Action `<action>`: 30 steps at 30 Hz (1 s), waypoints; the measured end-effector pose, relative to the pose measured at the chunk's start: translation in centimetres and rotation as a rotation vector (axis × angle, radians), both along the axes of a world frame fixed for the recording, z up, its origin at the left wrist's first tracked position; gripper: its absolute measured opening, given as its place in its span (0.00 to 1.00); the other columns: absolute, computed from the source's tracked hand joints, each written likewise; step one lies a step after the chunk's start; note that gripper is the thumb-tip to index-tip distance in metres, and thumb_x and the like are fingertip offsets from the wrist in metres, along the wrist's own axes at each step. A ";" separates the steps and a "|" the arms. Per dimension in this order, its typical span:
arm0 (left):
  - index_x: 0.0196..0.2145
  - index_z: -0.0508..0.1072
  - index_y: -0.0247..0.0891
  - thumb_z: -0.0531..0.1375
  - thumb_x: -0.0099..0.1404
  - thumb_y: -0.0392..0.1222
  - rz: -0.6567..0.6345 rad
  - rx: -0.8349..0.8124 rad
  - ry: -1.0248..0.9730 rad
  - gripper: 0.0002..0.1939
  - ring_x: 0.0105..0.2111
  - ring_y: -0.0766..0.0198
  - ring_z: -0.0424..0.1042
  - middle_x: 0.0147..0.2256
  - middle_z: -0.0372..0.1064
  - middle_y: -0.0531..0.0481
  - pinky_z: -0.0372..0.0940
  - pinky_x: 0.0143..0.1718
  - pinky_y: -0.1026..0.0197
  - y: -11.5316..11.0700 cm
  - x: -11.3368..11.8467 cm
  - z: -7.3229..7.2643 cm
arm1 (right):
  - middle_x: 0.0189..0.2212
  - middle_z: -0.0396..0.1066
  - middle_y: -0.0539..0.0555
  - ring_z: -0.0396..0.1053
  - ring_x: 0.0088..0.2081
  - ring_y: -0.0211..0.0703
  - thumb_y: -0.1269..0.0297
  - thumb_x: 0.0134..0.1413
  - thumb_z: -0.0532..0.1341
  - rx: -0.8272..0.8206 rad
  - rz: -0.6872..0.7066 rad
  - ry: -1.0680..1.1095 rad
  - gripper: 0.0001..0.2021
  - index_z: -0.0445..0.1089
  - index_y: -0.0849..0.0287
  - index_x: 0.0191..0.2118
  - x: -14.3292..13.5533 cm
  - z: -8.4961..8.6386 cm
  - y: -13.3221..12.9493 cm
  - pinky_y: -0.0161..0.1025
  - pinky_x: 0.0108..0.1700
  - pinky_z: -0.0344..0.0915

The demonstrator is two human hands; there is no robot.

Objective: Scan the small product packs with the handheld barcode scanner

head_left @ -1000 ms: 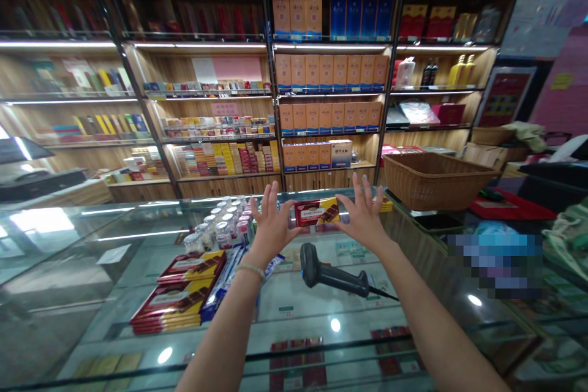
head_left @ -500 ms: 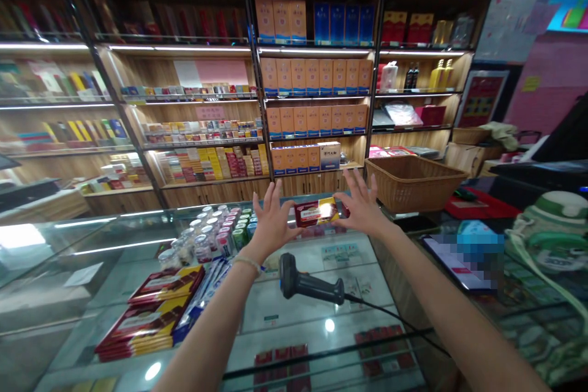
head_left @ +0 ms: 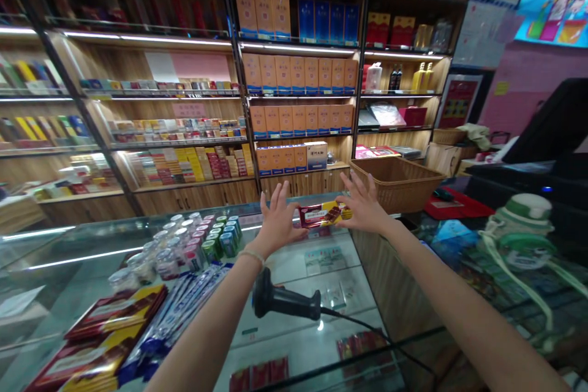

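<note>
A red and yellow chocolate packet (head_left: 320,214) is held level above the glass counter. My left hand (head_left: 279,217) pinches its left end between thumb and forefinger, the other fingers raised. Its right end is pinched by my right hand (head_left: 362,205), whose other fingers also point up. Below the hands, a black barcode scanner (head_left: 285,301) lies on the glass with its cable running right. Stacks of similar red and yellow packets (head_left: 105,331) lie at the lower left, beside blue and silver wrapped sticks (head_left: 177,312).
Several small jars and tubes (head_left: 193,242) stand left of my left hand. A wicker basket (head_left: 397,187) sits behind my right hand. At the right are a green bottle (head_left: 521,226) and a dark monitor (head_left: 546,125). Stocked shelves (head_left: 298,98) line the back wall.
The view has turned right and shifted, so the shelves and counter goods appear further left. The packet's front now faces the camera with less glare. Both hands still hold it.
</note>
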State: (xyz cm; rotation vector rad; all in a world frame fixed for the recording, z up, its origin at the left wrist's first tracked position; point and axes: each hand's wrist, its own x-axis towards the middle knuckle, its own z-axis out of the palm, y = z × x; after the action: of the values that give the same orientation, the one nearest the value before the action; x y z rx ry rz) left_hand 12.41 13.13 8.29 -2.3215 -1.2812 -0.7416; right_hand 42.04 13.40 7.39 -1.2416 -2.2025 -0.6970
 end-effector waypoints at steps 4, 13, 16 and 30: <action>0.49 0.77 0.40 0.74 0.52 0.58 -0.017 -0.035 -0.006 0.31 0.75 0.35 0.40 0.75 0.39 0.28 0.31 0.71 0.24 1.3 1.7 -0.4 | 0.78 0.39 0.62 0.33 0.77 0.67 0.40 0.46 0.73 0.003 0.000 -0.019 0.28 0.78 0.53 0.49 1.8 0.2 0.7 0.71 0.72 0.18; 0.48 0.78 0.39 0.74 0.52 0.62 -0.067 -0.146 -0.026 0.32 0.75 0.35 0.40 0.75 0.37 0.28 0.31 0.70 0.23 3.1 5.4 -1.5 | 0.78 0.39 0.61 0.32 0.77 0.66 0.36 0.47 0.70 -0.062 -0.061 -0.090 0.31 0.79 0.53 0.50 5.4 -0.4 1.3 0.68 0.72 0.14; 0.48 0.78 0.40 0.74 0.52 0.62 -0.091 -0.171 -0.038 0.32 0.75 0.36 0.40 0.76 0.38 0.30 0.31 0.71 0.24 3.7 6.1 -2.1 | 0.78 0.39 0.60 0.31 0.77 0.66 0.35 0.47 0.70 -0.065 -0.082 -0.100 0.31 0.78 0.53 0.50 6.2 -1.0 1.5 0.67 0.72 0.13; 0.50 0.76 0.41 0.73 0.54 0.59 -0.041 -0.194 -0.011 0.31 0.76 0.36 0.36 0.76 0.35 0.30 0.30 0.70 0.23 8.2 8.0 -1.8 | 0.78 0.40 0.61 0.32 0.77 0.66 0.38 0.45 0.72 -0.074 -0.083 -0.213 0.30 0.79 0.55 0.48 7.1 -0.3 7.0 0.68 0.72 0.14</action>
State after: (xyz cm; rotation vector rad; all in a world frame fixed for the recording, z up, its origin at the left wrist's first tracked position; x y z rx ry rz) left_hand 20.37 21.31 6.54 -2.5065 -1.3690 -0.6701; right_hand 49.12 20.43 7.13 -1.3568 -2.3780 -0.8212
